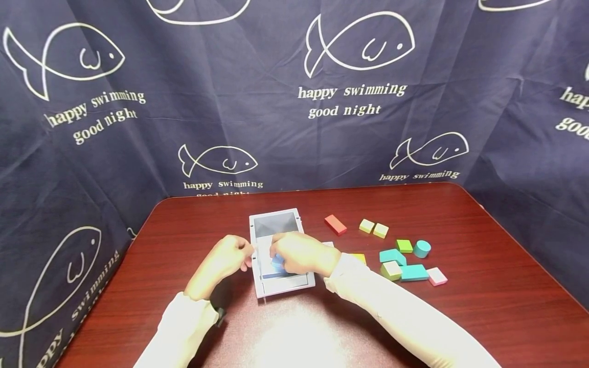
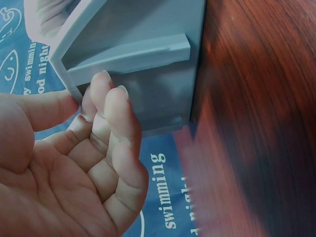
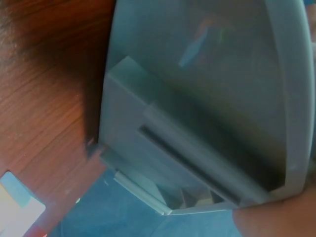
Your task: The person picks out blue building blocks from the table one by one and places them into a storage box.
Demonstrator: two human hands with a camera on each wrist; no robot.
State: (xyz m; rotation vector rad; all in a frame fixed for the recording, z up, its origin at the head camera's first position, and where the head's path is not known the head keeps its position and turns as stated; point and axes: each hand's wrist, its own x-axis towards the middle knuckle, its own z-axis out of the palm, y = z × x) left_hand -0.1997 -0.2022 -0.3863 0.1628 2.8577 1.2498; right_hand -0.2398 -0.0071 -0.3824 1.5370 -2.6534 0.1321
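Note:
A light grey, open frame-like box (image 1: 276, 294) lies on the table, with grey and pale panels inside its rim. My left hand (image 1: 230, 254) is at its left side. In the left wrist view, thumb and fingers of the left hand (image 2: 98, 153) pinch the edge of the grey box (image 2: 163, 52) near a corner. My right hand (image 1: 296, 251) reaches over the box with fingers bent down into it. A blue patch (image 1: 278, 263) shows beneath those fingers; whether they hold it is hidden. The right wrist view shows the grey box (image 3: 296, 98) close up, ledges along its side.
Right of the box lie a red block (image 1: 335, 225), two pale yellow blocks (image 1: 366, 226), a green block (image 1: 404, 246), a teal cylinder (image 1: 422, 249), teal blocks (image 1: 414, 273) and a pink-white block (image 1: 437, 276). The right forearm partly covers a yellow block (image 1: 359, 258). A fish-print curtain (image 1: 294, 153) hangs behind the table.

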